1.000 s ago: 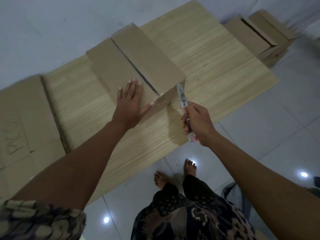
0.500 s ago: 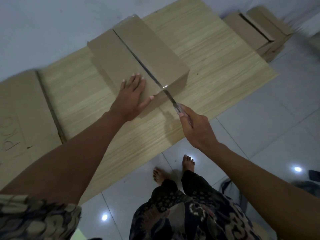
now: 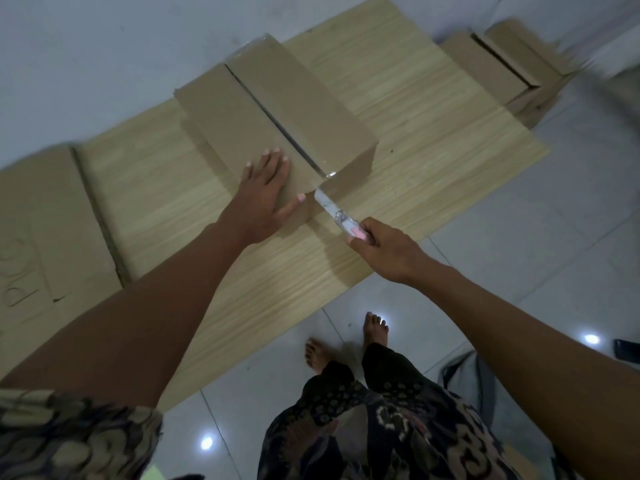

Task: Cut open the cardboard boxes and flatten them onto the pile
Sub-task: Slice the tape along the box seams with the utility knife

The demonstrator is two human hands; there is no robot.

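Observation:
A taped brown cardboard box point(image 3: 301, 109) stands on a wood-grain board point(image 3: 433, 109). Clear tape runs along its top seam and shines at the near edge. My left hand point(image 3: 263, 195) presses flat on the box's near left top, fingers straight. My right hand point(image 3: 388, 251) grips a clear utility knife point(image 3: 337, 214) with a pink slider. The knife's tip sits at the box's near face, just below the taped seam.
A flattened cardboard sheet point(image 3: 38, 220) with handwriting lies left of the board. More cardboard boxes point(image 3: 502, 67) sit at the far right by the wall. Pale floor tiles point(image 3: 519, 254) surround the board. My bare feet point(image 3: 374, 327) stand close to its near edge.
My right hand turned the knife from upright beside the box to pointing at the seam, then drew it slightly back toward me. My left hand stayed pressed on the box.

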